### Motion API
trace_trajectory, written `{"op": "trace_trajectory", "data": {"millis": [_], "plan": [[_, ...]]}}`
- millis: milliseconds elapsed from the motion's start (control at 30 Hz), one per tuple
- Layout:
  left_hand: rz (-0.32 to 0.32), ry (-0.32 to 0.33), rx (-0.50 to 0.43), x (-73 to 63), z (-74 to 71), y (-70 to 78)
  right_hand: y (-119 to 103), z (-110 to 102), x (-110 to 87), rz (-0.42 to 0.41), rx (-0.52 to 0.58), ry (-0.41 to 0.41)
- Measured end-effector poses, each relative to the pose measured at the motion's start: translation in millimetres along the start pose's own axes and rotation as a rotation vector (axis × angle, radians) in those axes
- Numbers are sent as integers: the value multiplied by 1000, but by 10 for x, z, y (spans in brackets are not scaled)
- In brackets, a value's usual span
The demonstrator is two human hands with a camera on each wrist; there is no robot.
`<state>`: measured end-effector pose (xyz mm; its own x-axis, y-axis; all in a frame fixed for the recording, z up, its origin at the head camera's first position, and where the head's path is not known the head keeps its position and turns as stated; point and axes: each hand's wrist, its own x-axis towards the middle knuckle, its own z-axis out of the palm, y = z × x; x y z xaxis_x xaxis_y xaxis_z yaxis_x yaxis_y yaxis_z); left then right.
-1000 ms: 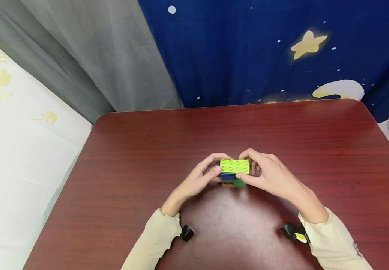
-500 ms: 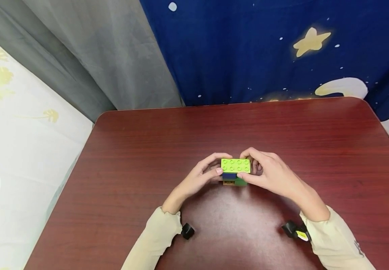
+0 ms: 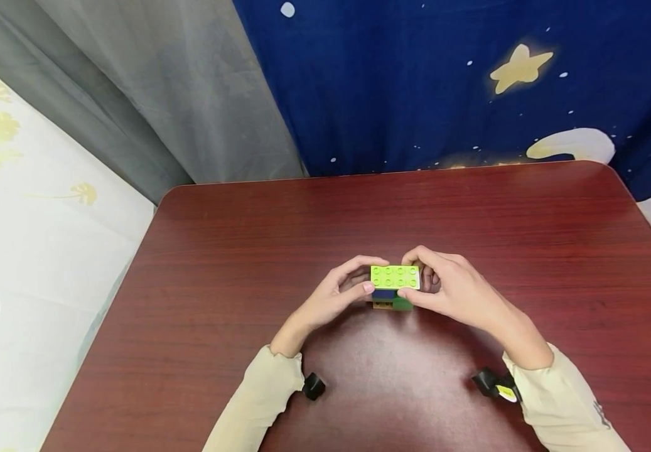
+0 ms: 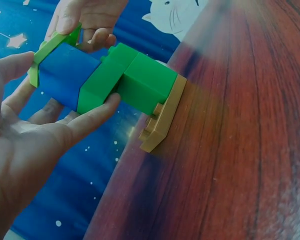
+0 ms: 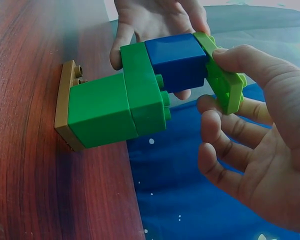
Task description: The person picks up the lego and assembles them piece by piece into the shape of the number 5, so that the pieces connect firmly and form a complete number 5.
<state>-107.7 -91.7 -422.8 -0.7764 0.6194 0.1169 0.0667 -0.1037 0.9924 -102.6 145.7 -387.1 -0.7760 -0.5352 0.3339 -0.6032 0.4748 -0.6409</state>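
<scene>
A stack of toy building bricks stands on the table between both hands. At its foot lies a tan plate (image 4: 166,119), with a green brick (image 5: 100,111) on one side of it. Above that are a second green brick (image 5: 140,85) and a blue brick (image 4: 70,72), capped by a lime-green studded plate (image 3: 395,277). My left hand (image 3: 331,300) holds the stack's left side, fingers around the blue brick and touching the lime plate. My right hand (image 3: 456,292) pinches the lime plate's right end, which juts past the blue brick in the right wrist view.
The reddish-brown wooden table (image 3: 246,251) extends around the stack. Behind it hang a grey curtain (image 3: 189,94) and a blue star-patterned curtain (image 3: 393,81). White patterned fabric (image 3: 48,251) is at the left. Black wrist devices (image 3: 314,386) show at the sleeves.
The head view has shifted slightly. Both hands keep the same hold on the bricks, and the stack stays in place.
</scene>
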Motion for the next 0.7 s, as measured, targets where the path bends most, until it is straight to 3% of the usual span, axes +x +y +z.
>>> {"op": "trace_trajectory", "data": {"millis": [700], "plan": [[42, -36, -3, 0, -9, 1, -3, -21, 8, 2, 17, 8]]}}
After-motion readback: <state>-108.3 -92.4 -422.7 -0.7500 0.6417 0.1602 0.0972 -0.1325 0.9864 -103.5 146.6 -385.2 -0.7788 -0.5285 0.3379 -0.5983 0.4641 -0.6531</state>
